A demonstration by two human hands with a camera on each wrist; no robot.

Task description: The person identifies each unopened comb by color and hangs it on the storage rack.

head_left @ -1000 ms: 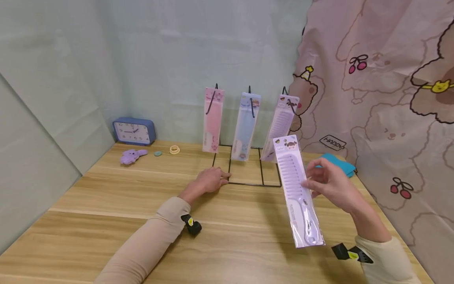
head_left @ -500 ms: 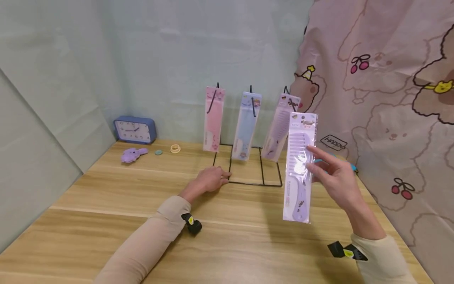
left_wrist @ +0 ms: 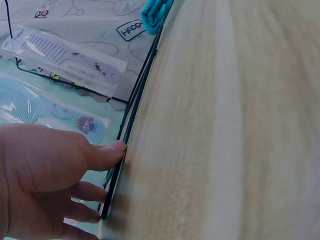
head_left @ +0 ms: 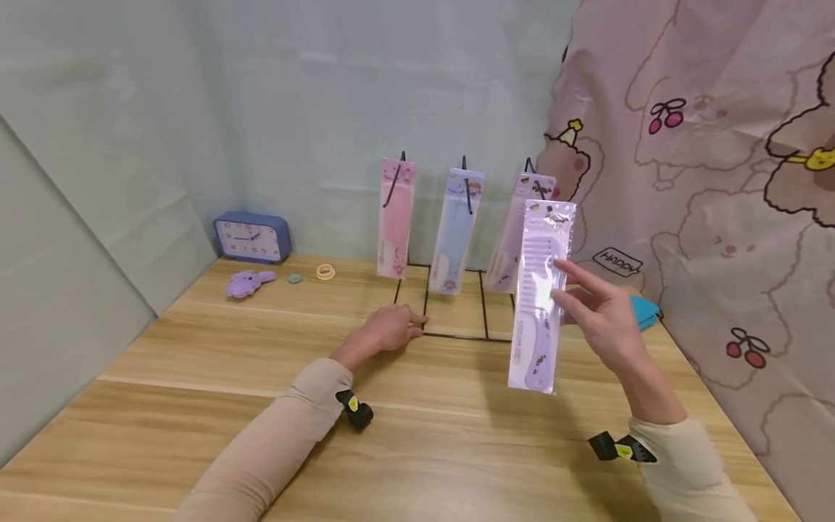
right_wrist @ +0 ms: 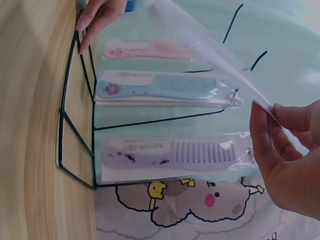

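Over the worktop (head_left: 196, 377) in the head view, the right hand (head_left: 603, 319) pinches a packaged purple comb (head_left: 541, 297) upright before the wire rack (head_left: 457, 330), whose base the left hand (head_left: 388, 330) touches with relaxed fingers. At the left wrist, its thumb (left_wrist: 107, 152) presses the rack's base wire (left_wrist: 131, 120). At the right wrist, the grip's fingertips (right_wrist: 265, 130) clamp the clear wrapper (right_wrist: 200, 45).

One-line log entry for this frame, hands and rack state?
left hand: rests on wire rack base | right hand: pinches packaged purple comb, upright near right hook | rack: three packaged combs hanging
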